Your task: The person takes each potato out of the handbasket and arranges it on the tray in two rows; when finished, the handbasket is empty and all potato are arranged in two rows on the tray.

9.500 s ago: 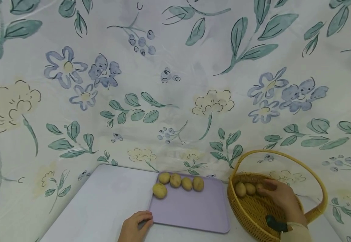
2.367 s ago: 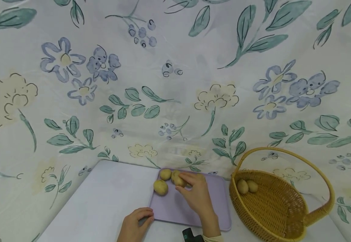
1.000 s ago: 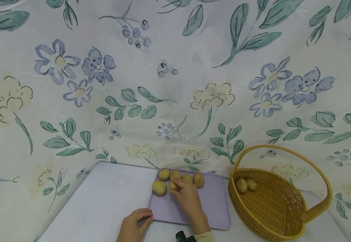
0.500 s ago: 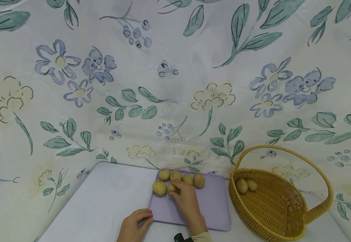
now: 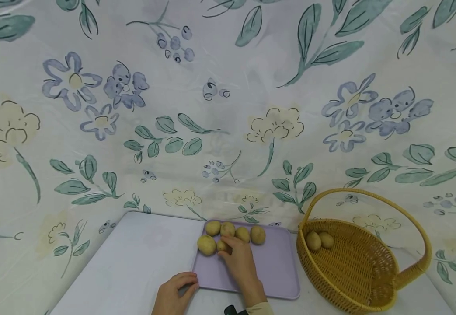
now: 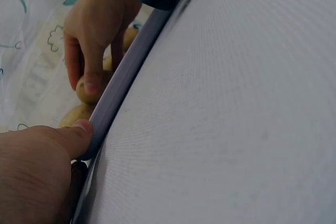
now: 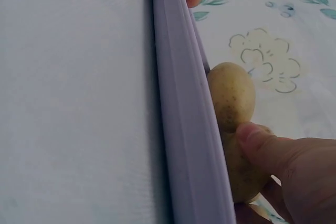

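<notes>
My right hand [image 5: 240, 260] holds a potato [image 5: 223, 246] low over the lilac tray [image 5: 267, 275], with thumb and fingers around it. In the right wrist view the gripped potato [image 7: 244, 174] sits against a neighbouring potato [image 7: 231, 95], and my thumb overlaps where they meet. A yellower potato [image 5: 207, 245] lies just left of it. Behind them, several more potatoes [image 5: 257, 235] form a row along the tray's far edge. My left hand [image 5: 174, 293] pinches the tray's near left corner, its thumb [image 6: 79, 135] on the rim in the left wrist view.
Right of the tray stands a wicker basket [image 5: 310, 275] with a tall arched handle [image 5: 369, 194]. Two potatoes [image 5: 313, 241] lie inside at its far left. The white table [image 5: 133, 258] extends left of the tray, and a floral cloth [image 5: 228, 109] hangs behind.
Earlier my right hand was in the basket, at one of three potatoes there. It has carried one over to the tray and shifted left, close beside the yellower potato. My left hand stays at the corner.
</notes>
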Available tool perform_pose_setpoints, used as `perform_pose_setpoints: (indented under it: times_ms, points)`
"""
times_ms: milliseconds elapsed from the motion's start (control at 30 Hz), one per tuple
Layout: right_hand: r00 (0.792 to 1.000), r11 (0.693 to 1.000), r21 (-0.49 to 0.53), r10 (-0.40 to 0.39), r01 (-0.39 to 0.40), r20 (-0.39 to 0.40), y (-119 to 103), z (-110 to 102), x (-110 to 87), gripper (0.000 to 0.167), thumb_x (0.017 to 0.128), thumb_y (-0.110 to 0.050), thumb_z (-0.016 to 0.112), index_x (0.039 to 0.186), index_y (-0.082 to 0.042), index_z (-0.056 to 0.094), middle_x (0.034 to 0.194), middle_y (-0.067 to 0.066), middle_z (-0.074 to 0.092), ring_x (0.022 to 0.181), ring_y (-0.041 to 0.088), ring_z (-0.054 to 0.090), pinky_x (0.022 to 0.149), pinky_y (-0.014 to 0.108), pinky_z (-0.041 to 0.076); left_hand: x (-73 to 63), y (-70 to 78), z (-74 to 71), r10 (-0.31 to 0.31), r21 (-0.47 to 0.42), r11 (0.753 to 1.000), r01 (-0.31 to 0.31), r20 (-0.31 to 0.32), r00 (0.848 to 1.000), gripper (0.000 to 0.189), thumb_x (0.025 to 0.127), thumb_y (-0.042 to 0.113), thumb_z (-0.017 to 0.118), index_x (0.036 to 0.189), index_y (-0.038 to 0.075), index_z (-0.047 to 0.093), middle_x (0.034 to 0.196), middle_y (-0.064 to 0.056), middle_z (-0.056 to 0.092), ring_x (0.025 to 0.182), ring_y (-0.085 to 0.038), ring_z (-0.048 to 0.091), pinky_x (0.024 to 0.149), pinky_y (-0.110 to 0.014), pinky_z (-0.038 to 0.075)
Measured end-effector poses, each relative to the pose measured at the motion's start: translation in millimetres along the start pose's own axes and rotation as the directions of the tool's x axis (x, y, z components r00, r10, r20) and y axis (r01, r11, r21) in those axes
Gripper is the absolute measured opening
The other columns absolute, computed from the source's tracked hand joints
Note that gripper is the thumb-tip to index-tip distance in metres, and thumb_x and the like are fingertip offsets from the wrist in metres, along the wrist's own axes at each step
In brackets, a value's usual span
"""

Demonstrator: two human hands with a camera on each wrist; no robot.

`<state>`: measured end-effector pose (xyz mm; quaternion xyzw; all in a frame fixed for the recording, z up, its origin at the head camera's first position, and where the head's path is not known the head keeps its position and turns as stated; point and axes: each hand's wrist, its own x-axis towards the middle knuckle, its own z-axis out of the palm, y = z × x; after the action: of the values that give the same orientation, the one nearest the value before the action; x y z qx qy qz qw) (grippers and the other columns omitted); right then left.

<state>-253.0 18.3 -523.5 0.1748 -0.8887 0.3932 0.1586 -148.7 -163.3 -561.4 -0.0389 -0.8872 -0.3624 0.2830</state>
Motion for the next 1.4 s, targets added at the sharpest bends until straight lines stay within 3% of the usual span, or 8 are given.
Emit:
perform_pose_setpoints:
  times_ms: [233, 500, 667, 800, 1133, 1233, 1400]
  points:
    - [1.0, 1.0, -0.014, -0.007, 0.006, -0.014, -2.1, 1.5, -2.2, 0.044, 0.074, -0.008, 0.089, 0.116, -0.005, 0.075, 0.123, 0.01, 0.074, 0.117, 0.028, 0.07, 0.104, 0.044, 0.055, 0.0, 1.2, 0.1, -0.017, 0.007, 1.0, 0.017, 0.006, 1.0, 0.021, 0.071, 0.008, 0.089, 0.084, 0.02, 0.08, 0.094, 0.012, 0.077, 0.091, -0.01, 0.074, 0.083, -0.03, 0.063]
    - [1.0, 0.999, -0.028, -0.015, 0.014, -0.024, -3.0, 2.1, -3.1, 0.047, 0.073, -0.009, 0.09, 0.118, -0.005, 0.075, 0.122, 0.008, 0.075, 0.116, 0.029, 0.07, 0.102, 0.045, 0.056, -0.4, 1.8, -0.2, -0.011, 0.005, 1.0, 0.011, 0.007, 1.0, 0.02, 0.072, 0.009, 0.09, 0.085, 0.021, 0.08, 0.095, 0.012, 0.077, 0.091, -0.011, 0.074, 0.084, -0.023, 0.061]
    - [1.0, 1.0, -0.011, 0.001, -0.001, -0.001, -4.3, 1.7, -4.2, 0.047, 0.074, -0.007, 0.089, 0.119, -0.005, 0.074, 0.126, 0.009, 0.073, 0.119, 0.029, 0.069, 0.104, 0.045, 0.056, -0.6, 0.0, 0.5, 0.021, 0.014, 1.0, -0.021, -0.009, 1.0, 0.02, 0.072, 0.01, 0.09, 0.085, 0.021, 0.08, 0.095, 0.011, 0.077, 0.09, -0.011, 0.074, 0.083, -0.021, 0.06]
    - [1.0, 1.0, -0.013, -0.012, 0.011, -0.029, -3.6, 3.5, -4.5, 0.046, 0.072, -0.005, 0.089, 0.116, -0.004, 0.075, 0.122, 0.009, 0.075, 0.117, 0.029, 0.07, 0.102, 0.044, 0.057, -0.7, -0.5, 0.8, 0.036, 0.015, 0.999, -0.036, -0.02, 0.999, 0.021, 0.071, 0.009, 0.09, 0.085, 0.022, 0.08, 0.094, 0.011, 0.077, 0.09, -0.011, 0.074, 0.083, -0.017, 0.059]
    - [0.997, 0.998, -0.013, 0.057, -0.058, -0.05, -3.8, 4.8, -3.9, 0.046, 0.071, -0.005, 0.09, 0.114, -0.008, 0.076, 0.121, 0.007, 0.075, 0.117, 0.028, 0.07, 0.102, 0.042, 0.057, -1.0, -2.2, 2.0, 0.033, -0.005, 0.999, -0.033, -0.025, 0.999, 0.021, 0.071, 0.01, 0.09, 0.084, 0.022, 0.079, 0.094, 0.011, 0.077, 0.089, -0.009, 0.074, 0.086, -0.002, 0.048]
    - [0.998, 0.999, -0.003, 0.044, -0.044, -0.042, -4.4, 3.6, -3.8, 0.047, 0.071, -0.006, 0.091, 0.115, -0.007, 0.076, 0.122, 0.007, 0.075, 0.118, 0.028, 0.069, 0.104, 0.042, 0.056, -1.5, -2.4, 2.3, 0.03, -0.017, 0.999, -0.03, -0.024, 0.999, 0.021, 0.071, 0.011, 0.091, 0.083, 0.023, 0.079, 0.093, 0.012, 0.076, 0.089, -0.008, 0.073, 0.084, -0.006, 0.052]
    - [0.999, 1.0, -0.007, 0.014, -0.014, -0.041, -4.5, 2.2, -3.7, 0.049, 0.07, -0.008, 0.091, 0.116, -0.006, 0.075, 0.124, 0.009, 0.074, 0.119, 0.028, 0.069, 0.105, 0.042, 0.056, -0.9, -0.1, 1.2, -0.012, -0.018, 1.0, 0.012, 0.007, 1.0, 0.019, 0.073, 0.012, 0.09, 0.084, 0.023, 0.079, 0.094, 0.013, 0.076, 0.091, -0.009, 0.073, 0.083, -0.026, 0.062]
